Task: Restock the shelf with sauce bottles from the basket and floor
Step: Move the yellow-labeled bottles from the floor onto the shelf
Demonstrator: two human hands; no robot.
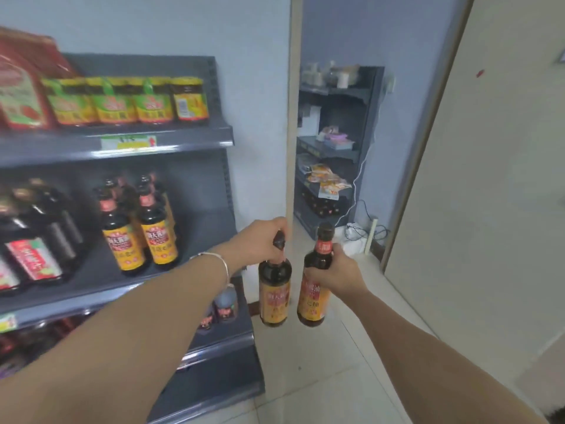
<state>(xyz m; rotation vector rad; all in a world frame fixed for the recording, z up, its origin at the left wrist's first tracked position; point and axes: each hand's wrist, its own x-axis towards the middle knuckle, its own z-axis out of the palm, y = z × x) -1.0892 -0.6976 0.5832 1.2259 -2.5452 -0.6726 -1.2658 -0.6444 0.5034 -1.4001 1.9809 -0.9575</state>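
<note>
My left hand (265,240) grips the neck of a dark sauce bottle (274,296) with an orange label, hanging just right of the shelf's end. My right hand (334,272) holds a second matching sauce bottle (315,293) by its shoulder, upright, beside the first. Both bottles hang above the tiled floor. The grey shelf (128,284) on the left carries several identical orange-label bottles (139,231) on its middle level, with bare space to their right.
The top shelf level holds green-yellow jars (128,101) and red packets (18,93). Larger dark bottles (36,240) stand at the middle level's left. An open doorway shows another rack (336,142), cables and a white door (489,179) at the right.
</note>
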